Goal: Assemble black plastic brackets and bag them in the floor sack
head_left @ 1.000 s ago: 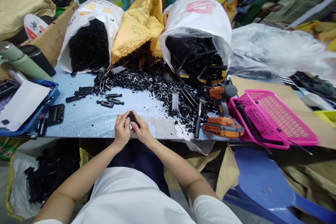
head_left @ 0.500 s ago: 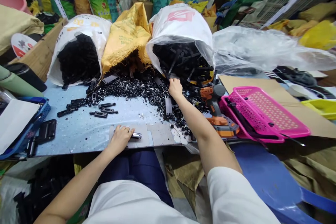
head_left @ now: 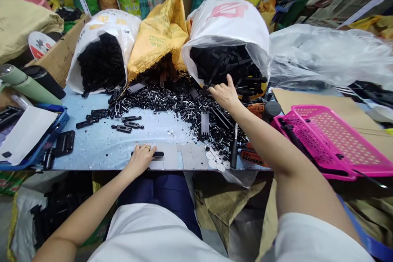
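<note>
At the table's front edge, my left hand (head_left: 142,158) is closed on a slim dark part (head_left: 158,154) whose rounded black end sticks out to the right; the rest is under the fingers. My right hand (head_left: 225,95) reaches to the lip of the right white bag (head_left: 229,20), which is full of black plastic parts (head_left: 224,63). One finger is raised while the others bend together at a dark piece by the fingertips, too unclear to name. Below that hand spreads a heap of small black-headed screws (head_left: 166,100). Several black slotted parts (head_left: 122,128) lie to its left.
A cordless drill (head_left: 256,156) lies partly behind my right forearm, beside a black-handled tool (head_left: 234,147). Further right is a pink basket (head_left: 325,131). A yellow sack (head_left: 159,41) and another white bag (head_left: 107,18) stand behind the heap. A blue basket (head_left: 58,120) sits at left.
The view has swung so that things sit further right. My right hand has shifted slightly right and raised a finger. The part under my left hand showed a shiny side before and looks black now.
</note>
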{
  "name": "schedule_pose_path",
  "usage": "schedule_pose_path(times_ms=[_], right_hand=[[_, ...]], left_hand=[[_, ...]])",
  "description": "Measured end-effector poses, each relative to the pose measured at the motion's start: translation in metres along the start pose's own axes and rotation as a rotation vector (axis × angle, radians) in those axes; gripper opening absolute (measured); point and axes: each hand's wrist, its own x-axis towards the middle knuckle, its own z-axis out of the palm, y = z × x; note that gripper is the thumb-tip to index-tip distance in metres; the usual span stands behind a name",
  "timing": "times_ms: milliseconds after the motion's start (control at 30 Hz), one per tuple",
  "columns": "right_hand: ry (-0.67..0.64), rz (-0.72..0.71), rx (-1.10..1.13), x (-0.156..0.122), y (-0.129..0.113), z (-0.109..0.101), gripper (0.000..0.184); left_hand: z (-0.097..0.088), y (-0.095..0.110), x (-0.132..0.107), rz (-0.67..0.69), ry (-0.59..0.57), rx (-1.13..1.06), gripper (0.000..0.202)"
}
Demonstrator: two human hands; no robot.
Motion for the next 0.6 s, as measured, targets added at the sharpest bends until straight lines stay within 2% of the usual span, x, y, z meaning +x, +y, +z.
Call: schedule_pose_path(times_ms=[100,200,267,333,400,500,600], right_hand=[[-0.204,-0.185,0.077,-0.038,-0.08,0.004,0.022],[-0.361,-0.313,0.153,-0.088,-0.163,0.025,0.027],[-0.52,-0.337,0.127,-0.114,-0.202,0.038,0.033],[-0.629,-0.286,0.091,-0.126,-0.223,0.047,0.038],[-0.67,-0.197,0.06,-0.127,-0.233,0.05,0.04],[-0.668,-0.098,-0.001,-0.122,-0.24,0.045,0.041],[-0.615,-0.08,-0.065,-0.12,-0.247,0.039,0.041]], left_hand=[[0.006,0.0,0.005,0.082,0.004,-0.15,0.037],[0.008,-0.001,0.008,0.134,-0.014,-0.242,0.034],[0.005,-0.001,0.008,0.128,-0.019,-0.258,0.034],[0.002,0.0,0.008,0.119,-0.024,-0.264,0.035],[0.0,0.002,0.007,0.119,-0.026,-0.27,0.04],[0.001,0.003,0.005,0.127,-0.001,-0.277,0.062],[0.004,0.002,0.003,0.117,0.063,-0.306,0.06]])
